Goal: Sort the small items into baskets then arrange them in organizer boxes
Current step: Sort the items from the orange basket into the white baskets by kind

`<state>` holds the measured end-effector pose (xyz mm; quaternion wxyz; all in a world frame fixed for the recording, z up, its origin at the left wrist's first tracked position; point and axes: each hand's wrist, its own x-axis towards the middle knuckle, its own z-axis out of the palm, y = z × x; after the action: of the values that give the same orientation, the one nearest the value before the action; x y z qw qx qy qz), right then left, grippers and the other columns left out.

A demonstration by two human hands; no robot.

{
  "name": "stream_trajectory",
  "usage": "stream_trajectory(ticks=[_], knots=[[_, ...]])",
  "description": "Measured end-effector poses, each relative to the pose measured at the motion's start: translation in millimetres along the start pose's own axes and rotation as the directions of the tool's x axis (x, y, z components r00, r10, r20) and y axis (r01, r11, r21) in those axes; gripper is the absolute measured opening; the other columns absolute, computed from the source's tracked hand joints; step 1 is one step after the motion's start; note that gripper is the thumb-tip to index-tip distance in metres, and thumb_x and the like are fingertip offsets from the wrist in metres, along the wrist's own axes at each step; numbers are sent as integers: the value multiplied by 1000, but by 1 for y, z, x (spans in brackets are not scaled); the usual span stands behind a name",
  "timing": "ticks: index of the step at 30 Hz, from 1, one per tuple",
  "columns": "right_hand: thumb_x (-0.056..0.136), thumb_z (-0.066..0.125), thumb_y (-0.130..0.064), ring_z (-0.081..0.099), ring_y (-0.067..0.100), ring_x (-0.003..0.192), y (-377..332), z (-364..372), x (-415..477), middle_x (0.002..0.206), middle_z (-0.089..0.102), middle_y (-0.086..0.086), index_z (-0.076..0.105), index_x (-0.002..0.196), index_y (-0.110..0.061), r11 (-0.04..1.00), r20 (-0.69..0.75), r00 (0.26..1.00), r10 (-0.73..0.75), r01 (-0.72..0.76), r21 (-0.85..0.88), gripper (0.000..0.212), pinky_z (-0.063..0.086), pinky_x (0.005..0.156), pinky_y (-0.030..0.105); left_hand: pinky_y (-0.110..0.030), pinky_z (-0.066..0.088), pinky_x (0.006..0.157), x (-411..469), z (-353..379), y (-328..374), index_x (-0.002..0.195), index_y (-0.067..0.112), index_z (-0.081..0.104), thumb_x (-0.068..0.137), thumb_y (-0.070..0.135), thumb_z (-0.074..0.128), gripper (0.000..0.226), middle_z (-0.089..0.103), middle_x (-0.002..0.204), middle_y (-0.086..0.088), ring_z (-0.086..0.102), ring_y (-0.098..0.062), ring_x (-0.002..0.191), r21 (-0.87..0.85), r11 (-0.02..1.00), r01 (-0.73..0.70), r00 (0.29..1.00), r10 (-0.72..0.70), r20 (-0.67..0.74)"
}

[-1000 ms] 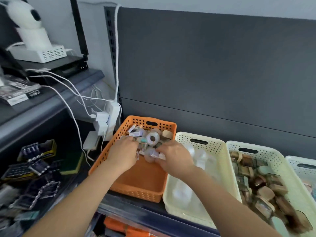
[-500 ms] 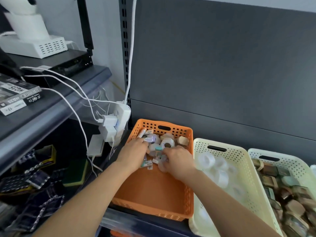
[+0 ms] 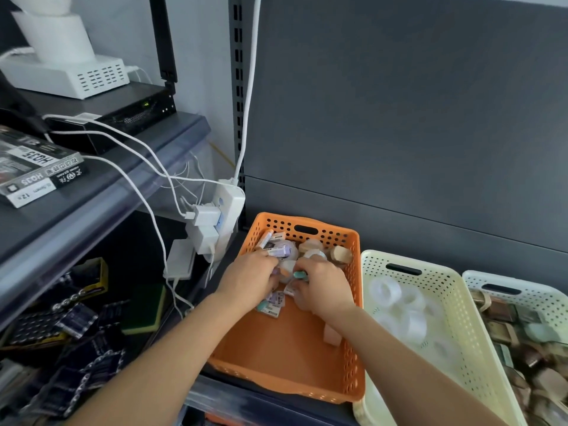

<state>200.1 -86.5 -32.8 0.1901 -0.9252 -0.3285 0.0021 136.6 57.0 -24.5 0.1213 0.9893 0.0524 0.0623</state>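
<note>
Evidently sorting by type: left hand (image 3: 249,281) and right hand (image 3: 323,291) dig into items (image 3: 312,251) heaped at the basket's (image 3: 276,348) far end; right pinches a teal piece (image 3: 298,274), left's grip unclear

Two arms come in from the bottom edge, both the person's own. The left hand (image 3: 249,282) is bare, seen from the back, knuckles showing. The right hand (image 3: 324,290) is also bare and seen from the back. The left forearm (image 3: 159,361) is uncovered all the way down to the frame edge, the right forearm (image 3: 424,361) likewise. Wrists slim, forearms smooth. Fingertips mostly hidden, nails too small to tell. Slight blur.
</note>
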Motion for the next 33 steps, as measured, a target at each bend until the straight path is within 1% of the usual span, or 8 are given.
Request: stream_trajectory(ticks=[4, 7, 12, 17, 20, 25, 28, 33], knots=[[83, 67, -18, 59, 18, 95, 3, -11, -2, 108, 63, 1, 65, 105, -17, 985, -113, 992, 51, -32, 170, 23, 47, 79, 25, -33, 48, 72, 2, -7, 2, 90, 11, 67, 92, 23, 53, 18, 55, 88, 2, 54, -16, 80, -83, 997, 11, 996, -18, -84], [82, 70, -18, 54, 6, 86, 9, -27, -5, 97, 64, -11, 67, 101, -20, 946, -196, 972, 129, -61, 320, 19, 38, 70, 10, -31, 49, 70, 8, -19, 9, 91, 16, 68, 91, 26, 56, 16, 57, 91, 8, 54, -10, 78, -170, 985, 13, 989, -38, -143], [80, 71, -22, 58, 13, 74, 32, -56, -19, 81, 63, -7, 61, 83, -23, 859, -271, 913, 304, -139, 493, 11, 47, 66, 28, -28, 50, 71, 22, -35, 45, 90, 21, 66, 91, 24, 60, 7, 63, 90, 10, 58, -7, 78, -346, 937, -46, 977, -30, -212], [81, 71, -21, 55, 1, 59, 78, -94, -51, 67, 61, -12, 60, 77, -23, 793, -338, 846, 412, -150, 591, 11, 40, 55, 14, -27, 55, 68, 38, -22, 110, 87, 22, 65, 89, 19, 63, 3, 65, 92, 3, 64, -11, 78, -595, 800, -80, 979, -51, -199], [81, 71, -24, 56, 1, 61, 115, -116, -80, 67, 62, -13, 58, 75, -28, 791, -379, 805, 456, -172, 587, 14, 40, 56, 14, -30, 58, 60, 46, -10, 162, 83, 25, 63, 87, 15, 65, 11, 64, 90, -4, 65, -17, 70, -685, 723, -89, 984, -42, -173], [82, 70, -27, 56, 0, 62, 194, -154, -140, 72, 63, -11, 60, 82, -24, 813, -410, 765, 496, -243, 530, 11, 35, 52, 8, -45, 57, 72, 51, 17, 265, 85, 32, 62, 86, 15, 63, 18, 62, 91, 3, 67, -19, 72, -707, 692, -144, 987, 44, -157], [81, 71, -28, 56, 3, 66, 245, -176, -179, 77, 64, -8, 58, 82, -25, 827, -427, 746, 511, -292, 480, 12, 35, 55, 12, -37, 54, 77, 48, 34, 333, 86, 36, 61, 87, 12, 61, 24, 59, 93, 6, 65, -18, 75, -706, 688, -166, 985, 83, -151], [82, 69, -26, 58, 14, 70, 323, -204, -237, 84, 65, -3, 63, 89, -19, 844, -420, 744, 520, -374, 383, 12, 42, 61, 26, -16, 44, 74, 44, 71, 431, 103, 21, 67, 89, 13, 61, 17, 57, 100, 8, 56, -5, 81, -630, 747, -214, 977, 156, -147]])
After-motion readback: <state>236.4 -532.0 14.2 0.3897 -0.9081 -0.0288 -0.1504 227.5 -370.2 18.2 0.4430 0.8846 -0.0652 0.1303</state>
